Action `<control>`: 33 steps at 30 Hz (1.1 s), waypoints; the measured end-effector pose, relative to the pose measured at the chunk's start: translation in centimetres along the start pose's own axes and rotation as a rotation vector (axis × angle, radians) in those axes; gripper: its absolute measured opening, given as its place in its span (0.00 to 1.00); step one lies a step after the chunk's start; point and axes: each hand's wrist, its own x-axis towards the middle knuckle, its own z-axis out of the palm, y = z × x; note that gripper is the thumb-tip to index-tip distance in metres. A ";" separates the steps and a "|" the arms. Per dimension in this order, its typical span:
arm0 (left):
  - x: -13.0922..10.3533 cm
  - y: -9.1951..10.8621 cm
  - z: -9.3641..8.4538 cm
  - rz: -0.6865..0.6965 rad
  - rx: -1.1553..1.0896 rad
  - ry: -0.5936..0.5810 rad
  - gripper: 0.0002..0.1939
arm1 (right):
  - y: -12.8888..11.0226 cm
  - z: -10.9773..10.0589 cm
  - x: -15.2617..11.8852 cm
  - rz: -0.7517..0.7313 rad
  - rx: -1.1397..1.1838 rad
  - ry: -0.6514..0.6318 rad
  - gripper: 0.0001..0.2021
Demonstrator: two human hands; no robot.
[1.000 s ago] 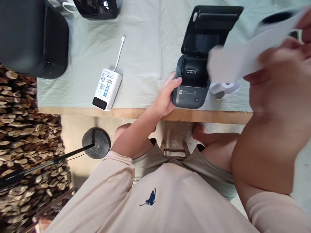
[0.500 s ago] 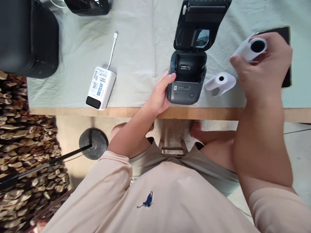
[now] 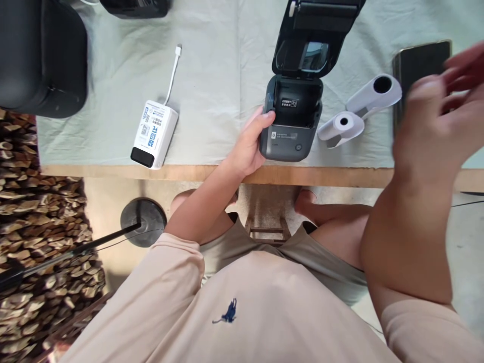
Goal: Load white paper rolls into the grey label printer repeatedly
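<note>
My left hand [image 3: 251, 141] grips the left side of a dark grey label printer [image 3: 286, 146], thumb on its upper edge. The printer's lid [image 3: 315, 45] is raised, and its paper bay looks bare inside. To its right a small white paper roll [image 3: 338, 129] lies on the cloth, its end partly unrolled. Just behind that rests a larger white paper roll [image 3: 363, 97] with a wide dark core. At the far right my right hand [image 3: 440, 121] is lifted with fingers apart, holding nothing; its fingers are partly smeared by motion and cut by the frame edge.
A smartphone [image 3: 419, 65] lies partly behind my right hand. On the left stand a white power bank [image 3: 155, 133] with a short cable, a black case [image 3: 45, 60] and another black object [image 3: 136, 6]. The table's wooden edge [image 3: 181, 172] runs in front of me.
The larger paper roll has left my right hand and now lies behind the small roll. My right hand has moved right, uncovering more of the phone. My left hand stays on the printer.
</note>
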 end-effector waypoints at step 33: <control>-0.5 -0.2 0.2 0.053 0.142 -0.014 0.06 | -4.3 3.7 -1.6 -0.435 0.099 -0.215 0.12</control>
